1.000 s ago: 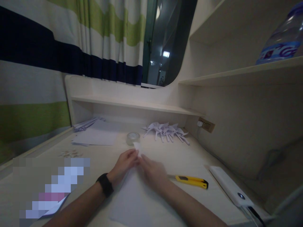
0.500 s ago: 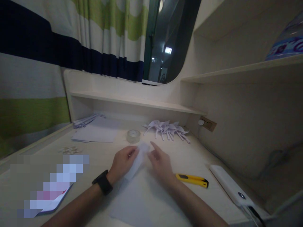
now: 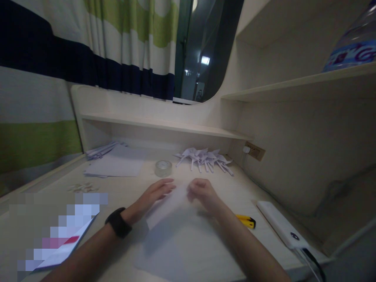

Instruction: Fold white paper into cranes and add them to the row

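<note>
A white piece of paper (image 3: 168, 206) is held up at a slant between my hands, its right part blurred. My right hand (image 3: 203, 190) is closed with bent fingers on the paper's upper right end. At the upper left edge, my left hand (image 3: 158, 192) has its fingers stretched out, touching or close to the paper; a black watch (image 3: 118, 223) is on that wrist. Below lies another white sheet (image 3: 161, 252) on the table. A yellow utility knife (image 3: 247, 221) is partly hidden behind my right forearm.
Tape (image 3: 163, 168) stands beyond my hands. Paper pinwheels (image 3: 202, 158) lie at the back right, stacked paper (image 3: 116, 160) at the back left. Small white pieces (image 3: 84, 187) and a phone (image 3: 63, 250) are left. A white power bank (image 3: 277, 223) with cables lies right.
My right hand has gone from a loose, pointing shape to closed on the paper. My left fingers have straightened from a pinch. The paper shows wider, and the view has shifted slightly.
</note>
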A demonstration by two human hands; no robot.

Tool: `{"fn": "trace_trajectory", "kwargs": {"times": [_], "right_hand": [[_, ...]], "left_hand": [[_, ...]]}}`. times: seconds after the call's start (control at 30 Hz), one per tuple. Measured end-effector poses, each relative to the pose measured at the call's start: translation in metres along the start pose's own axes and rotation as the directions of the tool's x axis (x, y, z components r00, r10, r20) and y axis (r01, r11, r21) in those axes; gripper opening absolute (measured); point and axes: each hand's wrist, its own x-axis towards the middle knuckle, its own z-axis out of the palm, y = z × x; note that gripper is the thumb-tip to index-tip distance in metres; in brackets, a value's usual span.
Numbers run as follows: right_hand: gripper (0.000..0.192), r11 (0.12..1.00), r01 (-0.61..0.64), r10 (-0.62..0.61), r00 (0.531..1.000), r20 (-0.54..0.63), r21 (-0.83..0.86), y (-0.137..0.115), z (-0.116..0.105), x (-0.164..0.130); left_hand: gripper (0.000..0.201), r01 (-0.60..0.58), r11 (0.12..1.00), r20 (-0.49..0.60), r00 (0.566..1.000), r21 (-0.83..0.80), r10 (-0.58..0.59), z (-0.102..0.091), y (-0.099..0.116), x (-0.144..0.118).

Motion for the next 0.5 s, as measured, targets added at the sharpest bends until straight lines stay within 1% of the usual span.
{"fn": "trace_trajectory", "kwargs": {"times": [0.07,0.13,0.17,0.2,0.27,0.37,0.5], "right_hand": [[0.028,0.999,-0.036,0.035,0.999,0.032,0.016,0.003,-0.004,0.000],[0.028,0.999,-0.049,0.049,0.998,0.040,0.001,0.006,-0.004,0.001],[0.028,0.999,-0.048,0.048,0.998,0.039,-0.014,0.007,-0.004,0.001],[0.027,0.999,-0.044,0.045,0.998,0.035,-0.032,0.008,-0.003,0.002],[0.027,0.997,-0.038,0.040,0.999,0.023,-0.074,0.009,0.000,0.002],[0.030,0.989,-0.033,0.032,0.999,-0.009,-0.141,0.007,0.003,0.004],[0.034,0.977,-0.028,0.024,0.999,-0.023,-0.209,0.004,0.001,0.006]], "left_hand": [[0.049,0.122,0.988,0.129,0.986,-0.091,-0.110,-0.001,-0.001,-0.001],[0.054,0.188,0.974,0.259,0.954,-0.125,-0.151,0.000,-0.002,-0.004],[0.053,0.199,0.972,0.297,0.942,-0.127,-0.154,0.001,-0.002,-0.005],[0.050,0.192,0.973,0.309,0.940,-0.126,-0.145,0.003,-0.003,-0.006],[0.046,0.156,0.980,0.289,0.950,-0.121,-0.116,0.006,-0.004,-0.006],[0.047,0.114,0.990,0.262,0.961,-0.088,-0.087,0.006,-0.007,-0.005],[0.041,0.106,0.994,0.243,0.965,-0.004,-0.102,0.003,-0.011,-0.003]]}}
